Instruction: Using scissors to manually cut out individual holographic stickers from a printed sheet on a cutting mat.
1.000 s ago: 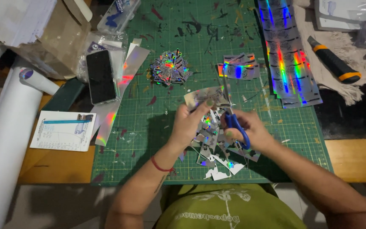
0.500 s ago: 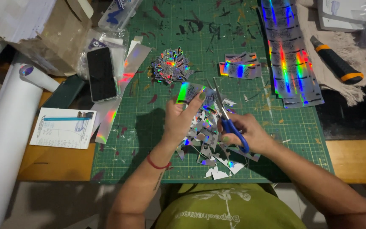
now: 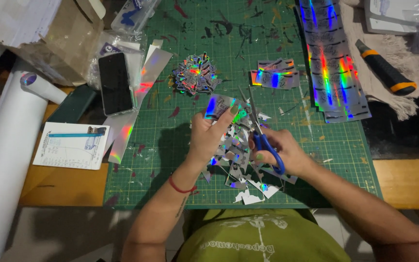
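Observation:
My left hand (image 3: 209, 136) pinches a small holographic sticker piece (image 3: 219, 104) above the green cutting mat (image 3: 180, 160). My right hand (image 3: 280, 153) grips blue-handled scissors (image 3: 263, 140), whose blades point up toward that piece. Under both hands lies a heap of shiny silver offcuts (image 3: 246, 179). A pile of cut-out holographic stickers (image 3: 195, 73) sits farther up the mat, and a few rectangular sticker strips (image 3: 273, 76) lie to its right.
Long holographic sticker sheets (image 3: 333, 68) lie at the upper right, with an orange and black utility knife (image 3: 384, 73) on a cloth beside them. At left are a black phone (image 3: 115, 82), a printed paper slip (image 3: 71, 145), a white paper roll (image 3: 6, 160) and a cardboard box (image 3: 40, 39).
My left hand has turned the sticker piece and lifted it a little, so it now flashes blue. The scissors have shifted slightly along its edge.

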